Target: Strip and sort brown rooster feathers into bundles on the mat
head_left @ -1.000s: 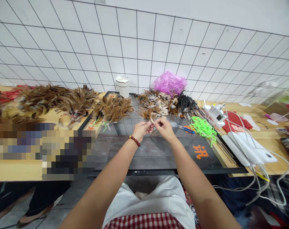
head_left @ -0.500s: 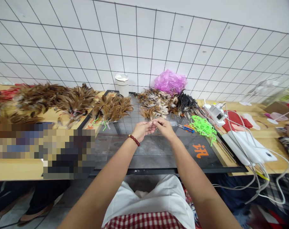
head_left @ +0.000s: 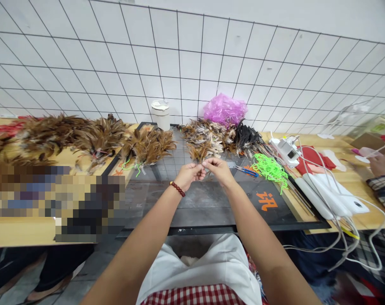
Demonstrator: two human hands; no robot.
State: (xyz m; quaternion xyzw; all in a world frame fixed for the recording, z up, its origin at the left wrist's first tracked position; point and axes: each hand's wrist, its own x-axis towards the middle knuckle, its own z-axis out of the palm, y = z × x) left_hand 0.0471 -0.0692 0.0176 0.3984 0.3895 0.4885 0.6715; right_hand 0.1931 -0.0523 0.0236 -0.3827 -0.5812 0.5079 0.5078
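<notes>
My left hand (head_left: 189,174), with a red bead bracelet at the wrist, and my right hand (head_left: 218,169) meet above the dark cutting mat (head_left: 199,203). Both are closed in a pinch around a small tuft of brown feathers (head_left: 200,156) held between their fingertips. Just beyond them lies a heap of mixed brown, white and black feathers (head_left: 211,137). Tied brown feather bundles (head_left: 148,146) lie to the left on the mat's far corner.
Blue-handled scissors (head_left: 246,171) and neon green cords (head_left: 270,167) lie right of my hands. A white cup (head_left: 161,113) and pink plastic bag (head_left: 224,109) stand by the wire grid wall. White devices with cables (head_left: 326,195) sit right. Another person's hand (head_left: 378,163) is at far right.
My hands dropped together, then closed tighter round the feather tuft, which now stands up between the fingertips. The other person's hand at far right has come further into view.
</notes>
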